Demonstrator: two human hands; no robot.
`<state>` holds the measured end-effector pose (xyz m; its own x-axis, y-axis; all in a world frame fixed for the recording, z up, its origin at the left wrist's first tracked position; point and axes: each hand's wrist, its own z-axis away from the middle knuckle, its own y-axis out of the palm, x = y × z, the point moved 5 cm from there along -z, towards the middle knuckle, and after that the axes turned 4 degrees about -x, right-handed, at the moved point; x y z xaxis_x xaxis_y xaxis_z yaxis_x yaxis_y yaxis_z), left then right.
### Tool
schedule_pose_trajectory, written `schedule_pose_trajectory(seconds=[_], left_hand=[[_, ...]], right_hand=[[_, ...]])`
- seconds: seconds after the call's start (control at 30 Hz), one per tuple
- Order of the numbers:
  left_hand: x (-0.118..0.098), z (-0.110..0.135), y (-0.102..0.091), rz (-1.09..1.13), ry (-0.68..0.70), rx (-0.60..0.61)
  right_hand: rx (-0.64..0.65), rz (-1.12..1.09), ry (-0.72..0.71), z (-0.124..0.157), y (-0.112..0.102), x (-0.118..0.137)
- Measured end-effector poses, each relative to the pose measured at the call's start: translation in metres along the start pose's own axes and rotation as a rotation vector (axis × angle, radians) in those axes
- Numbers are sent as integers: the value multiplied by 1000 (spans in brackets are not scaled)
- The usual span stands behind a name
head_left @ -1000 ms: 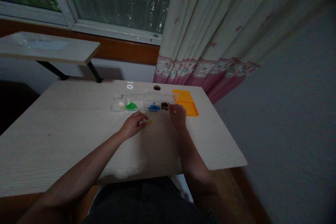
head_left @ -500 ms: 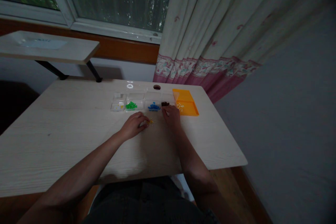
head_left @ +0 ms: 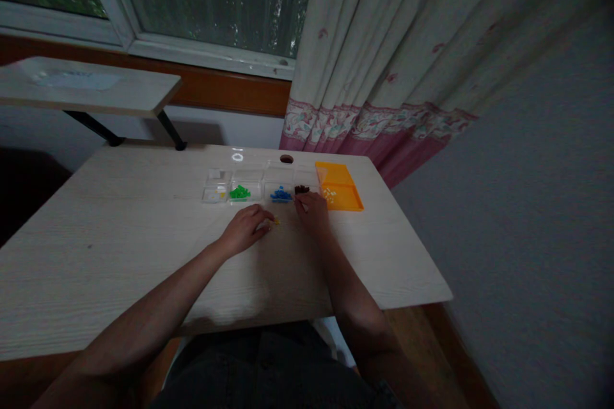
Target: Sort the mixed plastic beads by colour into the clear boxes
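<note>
My left hand (head_left: 245, 229) rests low over the table with its fingers curled. Its fingertips close around a small yellow piece (head_left: 277, 222), whose exact kind is too small to make out. To its right, my right hand (head_left: 314, 212) has its thumb and fingers pinched together at the front edge of a clear box of dark brown pieces (head_left: 302, 190). Whatever sits in that pinch is hidden. Just left of it are blue pieces (head_left: 281, 195) in a clear box, then green pieces (head_left: 240, 193) in another.
An open orange case (head_left: 352, 197) with several small pale pieces (head_left: 330, 194) lies right of the boxes. At the left end stands a clear box (head_left: 207, 195) with a few yellow bits. A raised shelf (head_left: 144, 86) stands at the table's (head_left: 119, 236) back left; a curtain (head_left: 364, 77) hangs behind.
My left fingertips have shifted very slightly to the right over the yellow bits, and less yellow shows. The right hand has hardly moved.
</note>
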<state>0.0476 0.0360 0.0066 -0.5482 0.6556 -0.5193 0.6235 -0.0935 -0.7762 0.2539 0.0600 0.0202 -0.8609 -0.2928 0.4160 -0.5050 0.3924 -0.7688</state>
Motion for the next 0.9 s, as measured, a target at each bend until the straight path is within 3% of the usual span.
schedule_pose_trajectory(seconds=[0.3, 0.6, 0.9], left_hand=[[9, -1, 4, -14, -133, -70], [-9, -1, 7, -170, 83, 46], [-7, 0, 9, -184, 82, 38]], right_hand=[[-21, -18, -8, 2, 2, 2], [-3, -19, -17, 2, 2, 4], [-14, -18, -17, 3, 3, 5]])
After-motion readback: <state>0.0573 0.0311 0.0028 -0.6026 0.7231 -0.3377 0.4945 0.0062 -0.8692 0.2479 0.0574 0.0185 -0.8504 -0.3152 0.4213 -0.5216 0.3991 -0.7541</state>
